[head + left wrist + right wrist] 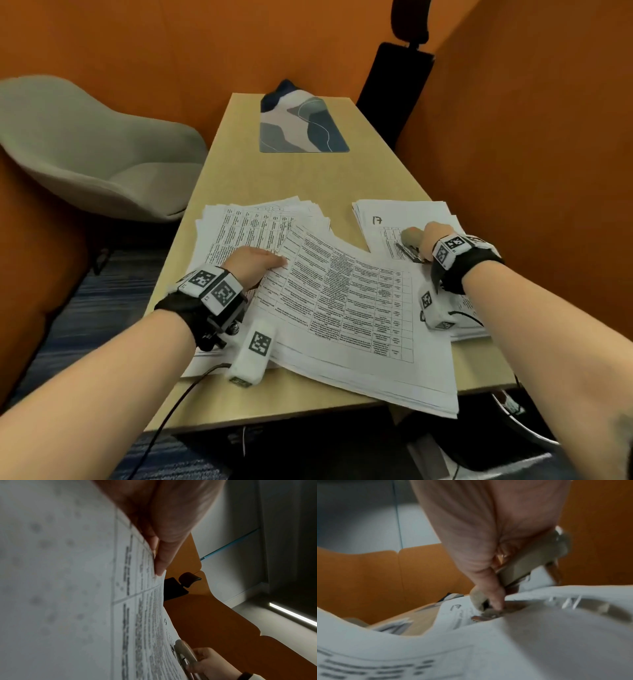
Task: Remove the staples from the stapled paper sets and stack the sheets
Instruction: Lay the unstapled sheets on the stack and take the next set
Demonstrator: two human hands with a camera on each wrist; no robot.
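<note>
Your left hand (164,520) up top, fingers (163,561) pinching the edge of a printed paper set (133,601) filling the left side, your right hand (211,662) lower down gripping a grey stapler (184,651) against the paper, orange partition (214,622) behind.

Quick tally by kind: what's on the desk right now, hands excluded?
Paper piles: 3 (left pile, middle pile, right pile marked 17)
Stapler: 1, gripped by the right hand
Patterned mat: 1
Total: 5
</note>
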